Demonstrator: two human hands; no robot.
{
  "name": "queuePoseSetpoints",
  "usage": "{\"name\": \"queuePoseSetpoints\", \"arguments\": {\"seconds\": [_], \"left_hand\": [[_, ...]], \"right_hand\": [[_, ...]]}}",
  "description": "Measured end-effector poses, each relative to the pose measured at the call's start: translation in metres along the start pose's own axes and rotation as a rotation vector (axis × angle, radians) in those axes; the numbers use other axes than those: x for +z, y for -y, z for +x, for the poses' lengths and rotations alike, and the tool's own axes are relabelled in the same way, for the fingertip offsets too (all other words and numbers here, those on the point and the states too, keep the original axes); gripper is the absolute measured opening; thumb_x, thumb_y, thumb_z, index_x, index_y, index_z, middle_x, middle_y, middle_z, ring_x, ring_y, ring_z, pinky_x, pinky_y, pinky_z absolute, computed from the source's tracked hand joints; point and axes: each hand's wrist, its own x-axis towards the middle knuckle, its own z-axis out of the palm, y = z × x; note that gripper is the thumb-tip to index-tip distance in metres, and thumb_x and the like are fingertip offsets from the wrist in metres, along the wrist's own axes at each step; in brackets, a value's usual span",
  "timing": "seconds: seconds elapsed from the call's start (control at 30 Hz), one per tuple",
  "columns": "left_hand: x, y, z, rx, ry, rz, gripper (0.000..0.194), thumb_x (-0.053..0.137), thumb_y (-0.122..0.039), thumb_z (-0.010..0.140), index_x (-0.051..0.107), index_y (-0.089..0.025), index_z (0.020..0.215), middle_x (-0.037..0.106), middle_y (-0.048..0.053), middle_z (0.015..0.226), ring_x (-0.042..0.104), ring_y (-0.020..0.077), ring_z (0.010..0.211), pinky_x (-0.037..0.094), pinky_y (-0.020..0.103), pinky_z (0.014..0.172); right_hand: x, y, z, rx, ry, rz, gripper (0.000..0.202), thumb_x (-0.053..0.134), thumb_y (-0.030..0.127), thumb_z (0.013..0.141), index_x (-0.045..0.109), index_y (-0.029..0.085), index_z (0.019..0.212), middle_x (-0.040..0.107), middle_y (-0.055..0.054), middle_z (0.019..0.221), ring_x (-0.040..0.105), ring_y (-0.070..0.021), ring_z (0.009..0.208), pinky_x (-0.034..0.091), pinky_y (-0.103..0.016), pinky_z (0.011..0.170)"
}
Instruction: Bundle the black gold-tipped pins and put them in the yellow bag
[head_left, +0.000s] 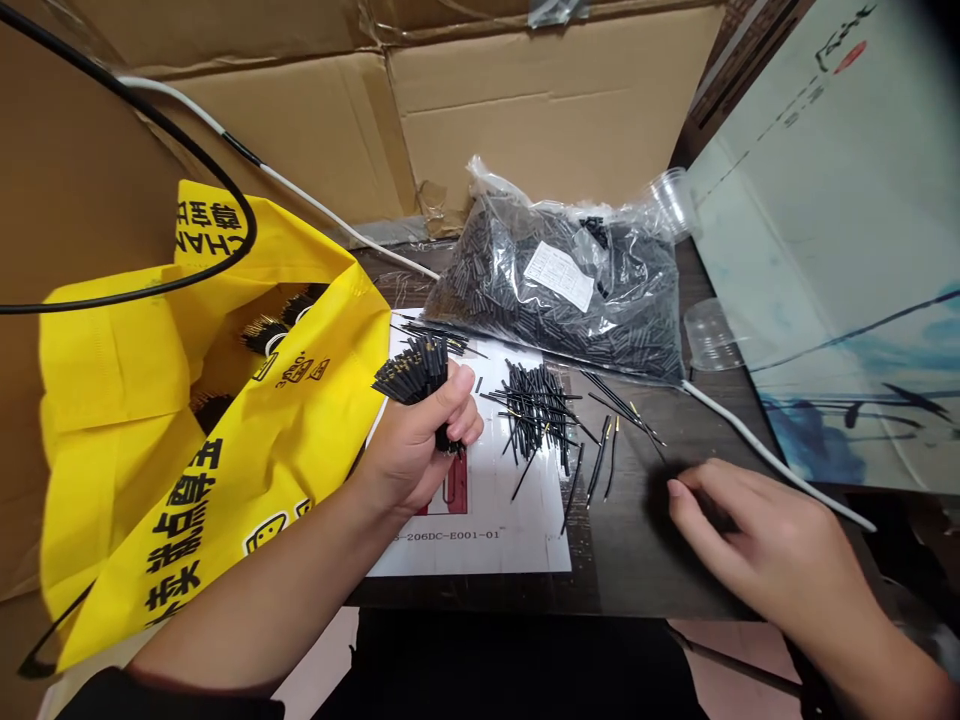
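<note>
My left hand [424,440] is closed around a thick bundle of short black wires [412,370], whose upper ends fan out and show gold-coloured tips. Under and beside it lies a white printed sheet [525,545]. A loose pile of black wires [536,405] rests on the sheet, right of my left hand. My right hand [757,530] is low over the dark table, thumb and forefinger pinched together. Its fingertips are near the end of a few stray wires [626,408]; whether anything is between them is too small to tell.
A clear plastic bag [630,310] full of short black pieces lies behind the pile. On the left, a yellow bag [300,480] holds more wire bundles. Clear plastic cups [709,335], a white cable [780,465], cardboard [540,120] and a pale printed box [840,250] surround the table.
</note>
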Motion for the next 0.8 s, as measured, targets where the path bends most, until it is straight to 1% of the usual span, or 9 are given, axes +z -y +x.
{"name": "queuePoseSetpoints", "arguments": {"seconds": [0.13,0.2,0.23,0.3,0.37,0.43,0.5,0.63,0.8], "left_hand": [[0.0,-0.002,0.001,0.01,-0.006,0.005,0.038,0.082,-0.026,0.082,0.047,-0.018,0.071,0.032,-0.009,0.053,0.032,0.0029,0.046,0.038,0.016,0.048],[-0.001,-0.001,0.003,-0.002,-0.036,0.0,0.034,0.082,-0.025,0.082,0.05,-0.019,0.074,0.033,-0.01,0.053,0.032,0.0035,0.045,0.037,0.016,0.048],[-0.002,-0.001,0.004,-0.011,-0.048,0.002,0.033,0.081,-0.026,0.082,0.05,-0.019,0.075,0.033,-0.01,0.053,0.033,0.0037,0.046,0.037,0.016,0.048],[-0.002,0.0,0.006,-0.027,-0.062,0.016,0.033,0.081,-0.026,0.082,0.05,-0.019,0.074,0.035,-0.009,0.054,0.034,0.0039,0.046,0.038,0.017,0.048],[-0.003,0.002,0.008,-0.025,-0.069,0.035,0.034,0.081,-0.026,0.082,0.049,-0.018,0.073,0.036,-0.009,0.056,0.035,0.0038,0.047,0.039,0.018,0.049],[-0.003,0.003,0.008,-0.007,-0.076,0.051,0.034,0.08,-0.026,0.082,0.049,-0.018,0.072,0.037,-0.008,0.057,0.036,0.0038,0.048,0.038,0.018,0.049],[-0.003,0.003,0.008,0.008,-0.082,0.069,0.033,0.08,-0.026,0.082,0.049,-0.018,0.072,0.037,-0.008,0.057,0.037,0.0039,0.048,0.038,0.019,0.049],[-0.001,0.004,0.006,0.027,-0.071,0.101,0.031,0.079,-0.024,0.082,0.051,-0.018,0.072,0.037,-0.008,0.056,0.036,0.0044,0.047,0.038,0.019,0.049],[0.0,0.005,0.005,0.005,-0.048,0.075,0.039,0.079,-0.032,0.085,0.048,-0.017,0.066,0.039,-0.007,0.057,0.038,0.004,0.048,0.039,0.019,0.049]], "right_hand": [[-0.001,-0.004,-0.002,0.01,0.049,-0.177,0.03,0.055,0.042,0.101,0.056,0.022,0.079,0.06,0.0,0.067,0.059,-0.018,0.057,0.033,-0.033,0.055],[-0.004,0.0,0.008,0.008,0.015,-0.198,0.034,0.058,0.048,0.099,0.056,0.022,0.077,0.058,0.0,0.065,0.059,-0.0183,0.057,0.033,-0.033,0.055],[-0.006,0.003,0.015,0.002,-0.012,-0.181,0.033,0.06,0.048,0.099,0.058,0.022,0.079,0.059,0.0,0.068,0.061,-0.0186,0.061,0.035,-0.033,0.058],[-0.009,0.011,0.033,-0.019,-0.042,-0.123,0.023,0.061,0.04,0.1,0.063,0.021,0.087,0.064,-0.001,0.076,0.064,-0.0187,0.07,0.041,-0.032,0.063],[-0.009,0.021,0.054,-0.112,0.027,-0.048,0.014,0.057,0.032,0.102,0.067,0.021,0.101,0.068,-0.002,0.088,0.067,-0.0183,0.079,0.045,-0.032,0.07],[-0.005,0.031,0.073,-0.21,0.088,-0.089,0.017,0.054,0.029,0.103,0.069,0.02,0.103,0.068,-0.003,0.088,0.067,-0.0206,0.083,0.044,-0.034,0.068],[0.001,0.039,0.089,-0.252,0.151,-0.137,0.018,0.054,0.028,0.103,0.069,0.019,0.102,0.067,-0.004,0.088,0.067,-0.0218,0.082,0.042,-0.035,0.066],[0.012,0.045,0.107,-0.241,0.258,-0.197,0.016,0.056,0.027,0.102,0.068,0.019,0.095,0.066,-0.004,0.089,0.067,-0.0219,0.08,0.037,-0.035,0.061],[0.011,0.043,0.106,-0.156,0.315,-0.126,0.019,0.052,0.026,0.102,0.067,0.019,0.092,0.067,-0.003,0.088,0.065,-0.0201,0.077,0.034,-0.034,0.06]]}}
